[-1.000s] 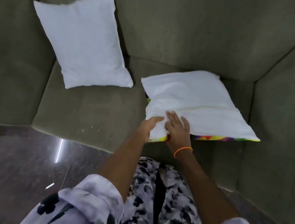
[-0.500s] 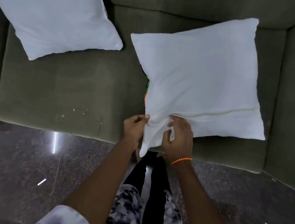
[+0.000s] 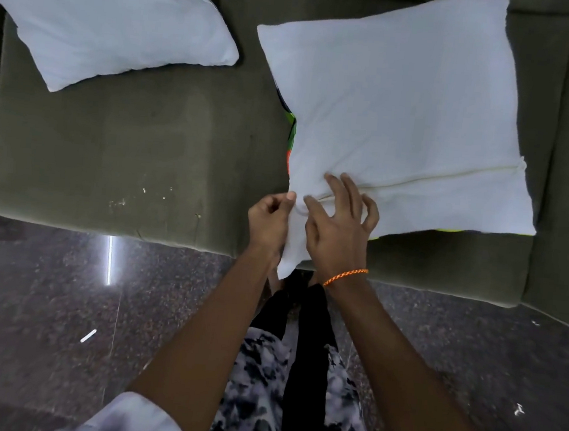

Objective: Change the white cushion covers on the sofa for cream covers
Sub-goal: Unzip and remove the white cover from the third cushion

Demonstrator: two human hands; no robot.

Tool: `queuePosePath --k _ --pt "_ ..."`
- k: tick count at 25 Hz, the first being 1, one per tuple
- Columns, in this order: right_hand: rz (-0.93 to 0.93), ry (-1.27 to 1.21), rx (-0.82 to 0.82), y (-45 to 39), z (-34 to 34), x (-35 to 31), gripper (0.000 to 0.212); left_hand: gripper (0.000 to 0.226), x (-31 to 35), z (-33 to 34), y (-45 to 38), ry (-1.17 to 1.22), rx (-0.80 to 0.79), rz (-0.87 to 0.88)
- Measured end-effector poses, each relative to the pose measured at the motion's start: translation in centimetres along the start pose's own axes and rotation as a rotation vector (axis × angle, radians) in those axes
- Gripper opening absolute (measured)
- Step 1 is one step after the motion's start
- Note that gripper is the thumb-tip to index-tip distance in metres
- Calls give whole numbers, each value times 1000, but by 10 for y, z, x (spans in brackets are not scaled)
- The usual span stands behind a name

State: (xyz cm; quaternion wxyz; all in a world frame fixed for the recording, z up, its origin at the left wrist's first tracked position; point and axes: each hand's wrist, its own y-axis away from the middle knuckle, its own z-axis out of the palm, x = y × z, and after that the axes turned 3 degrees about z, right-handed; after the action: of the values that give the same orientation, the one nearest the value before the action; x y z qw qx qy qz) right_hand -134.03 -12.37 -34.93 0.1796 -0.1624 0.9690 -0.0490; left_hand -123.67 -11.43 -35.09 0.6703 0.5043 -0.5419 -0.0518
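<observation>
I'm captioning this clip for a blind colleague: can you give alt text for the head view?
Both hands work at the near corner of a white cushion on a green sofa: the left hand pinches the cover's corner, while the right hand, fingers spread, touches its zip seam. A second white cushion lies to the left.

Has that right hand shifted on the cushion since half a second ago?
Yes. The right hand has opened up: its fingers now spread along the cushion's zip seam, where before they pinched the cover just below it.
</observation>
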Motion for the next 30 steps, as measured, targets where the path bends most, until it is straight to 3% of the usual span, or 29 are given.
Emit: queuePosePath --k 4,9,12,16,20,23,26,28,30 --pt "-6 30 69 12 5 2 5 19 -2 2 -4 -2 0 -2" --pt "247 -28 108 4 5 -6 17 16 -2 0 4 -7 -8 12" --pt "351 -44 -20 -2 4 -11 15 12 -1 1 8 53 -13 -38" --pt "373 -310 -258 0 2 -20 12 8 -3 4 12 88 -53 -47" --pt "540 -575 -261 -6 -2 -24 19 10 -2 2 12 114 -41 -76" --pt "470 -545 -346 -8 -12 -12 22 17 0 3 9 108 6 -76" --pt "525 -464 -84 -15 -32 17 17 12 11 18 19 -117 196 56" --pt "625 -454 138 -25 -49 48 18 9 18 36 35 -342 343 276" --pt "723 -433 271 -35 -65 87 21 20 21 59 50 -521 347 569"
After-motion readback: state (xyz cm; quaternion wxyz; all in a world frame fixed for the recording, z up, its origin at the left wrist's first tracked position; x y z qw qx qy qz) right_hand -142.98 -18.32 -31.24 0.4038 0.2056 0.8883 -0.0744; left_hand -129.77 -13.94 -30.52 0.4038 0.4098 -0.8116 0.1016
